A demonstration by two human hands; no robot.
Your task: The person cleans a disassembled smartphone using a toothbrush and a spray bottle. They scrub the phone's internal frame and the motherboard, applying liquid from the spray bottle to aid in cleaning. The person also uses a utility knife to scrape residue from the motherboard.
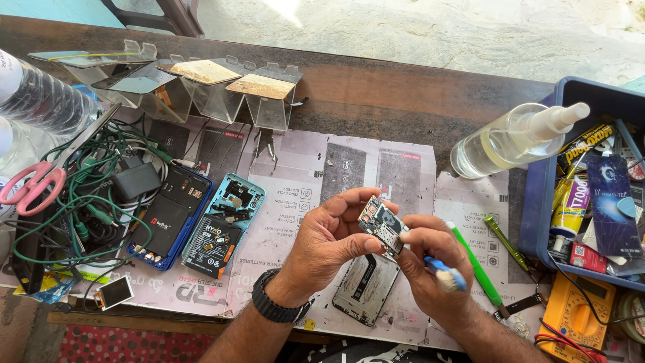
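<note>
Nearest, item one: left hand [334,236], wristwatch [280,307] on the wrist, fingers pinched on the left edge of a small phone circuit board [382,225] held up above the mat. Item two: right hand [430,265], thumb and forefinger closed on the board's right edge, a blue-capped tool [445,273] tucked in the same fist. Both hands are clamped on the board from opposite sides. Step in hand, by judgement: inspection of the removed board; any further move calls for a steady grip and the tool's tip brought round. Item three: opened grey phone body [368,286] lying beneath the hands. Item four: green screwdriver [476,263] just right of them. Further left: two opened blue phones [201,218], tangled green wires [80,202], pink scissors [33,183]. Farthest: spray bottle [514,139], blue parts tray [537,202], clear stands [201,91].
</note>
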